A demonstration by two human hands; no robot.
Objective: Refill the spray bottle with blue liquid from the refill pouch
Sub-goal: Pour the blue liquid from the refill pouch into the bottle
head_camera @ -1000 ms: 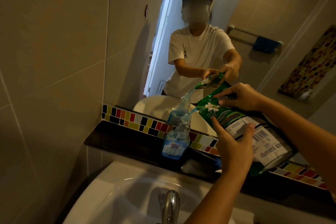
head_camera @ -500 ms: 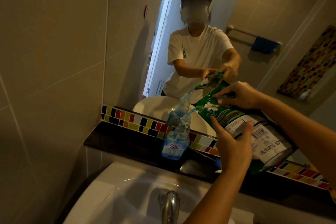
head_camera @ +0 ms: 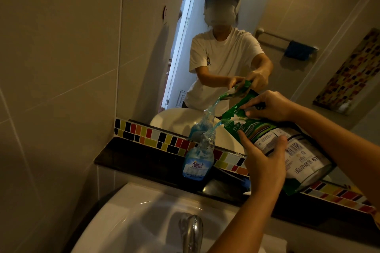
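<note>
Black ledge (head_camera: pixel 144 162) bears spray bottle (head_camera: pixel 198 162) beside mosaic tiles (head_camera: pixel 156 136).

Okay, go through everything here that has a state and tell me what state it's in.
spray bottle: upright, uncapped, partly filled with blue liquid
refill pouch: tilted, open, pouring
left hand: holds pouch underneath
right hand: pinches pouch's top
faucet: no water seen running

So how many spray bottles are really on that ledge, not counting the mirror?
1. The spray bottle stands on the dark ledge behind the sink; the other is its mirror reflection.
</note>
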